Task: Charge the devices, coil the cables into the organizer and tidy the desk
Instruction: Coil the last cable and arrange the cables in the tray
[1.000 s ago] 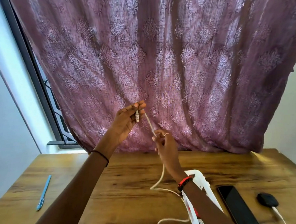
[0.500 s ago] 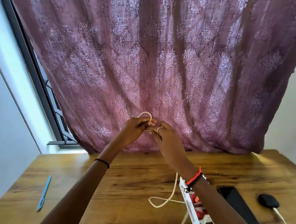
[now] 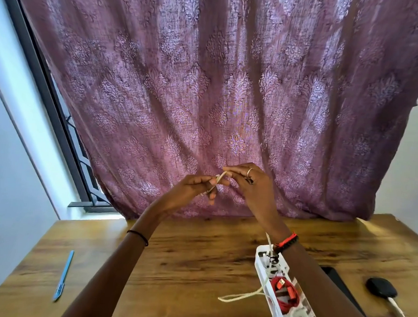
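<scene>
Both hands met in one shared grip on the beige cable, held up well above the desk. The left hand pinched the cable between thumb and forefinger. The right hand pinched the same short stretch from just beside it, fingertips nearly touching the left's, and neither hand held anything else. The pinched stretch slanted upward toward the right-hand fingertips.

From the grip, the rest of the cable dropped down and back toward the person. It passed behind the right wrist and crossed the far end of the white organizer. A slack loop lay on the desk just left of the organizer, well below the grip.

The unwound length therefore lay below and right of the grip, on the right hand's side. That hand seemed better placed to draw slack up while the left held the turns.

Both forearms rose steeply and converged, the back of the right hand facing the camera.
</scene>
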